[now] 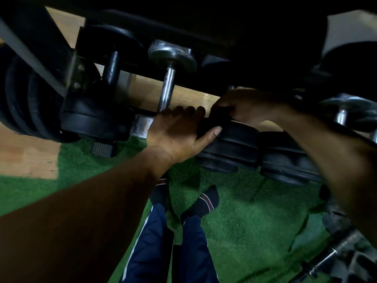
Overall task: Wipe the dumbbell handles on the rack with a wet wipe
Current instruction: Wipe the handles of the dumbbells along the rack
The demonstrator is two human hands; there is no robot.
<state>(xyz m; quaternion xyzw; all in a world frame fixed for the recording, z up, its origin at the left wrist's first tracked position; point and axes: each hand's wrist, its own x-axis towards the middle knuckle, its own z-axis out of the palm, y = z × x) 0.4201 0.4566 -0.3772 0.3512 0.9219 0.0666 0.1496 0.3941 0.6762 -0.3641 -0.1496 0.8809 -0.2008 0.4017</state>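
Observation:
A black rubber dumbbell [230, 144] lies on the lower tier of the dark rack [36, 50]. My left hand [177, 131] grips its near weight head, fingers over the top edge and thumb along the front. My right hand [244, 107] is curled around the handle behind that head; the handle itself is hidden under the fingers. No wet wipe is visible in either hand. Left of my hands stands a chrome dumbbell with a knurled handle [167, 86] and a round steel plate [172, 56].
More black dumbbells sit at the left [91, 119] and right [289, 160], with a chrome one at the far right [346, 111]. Green turf [244, 221] covers the floor under my socked feet [206, 203]. Metal bars lie at the bottom right [326, 260].

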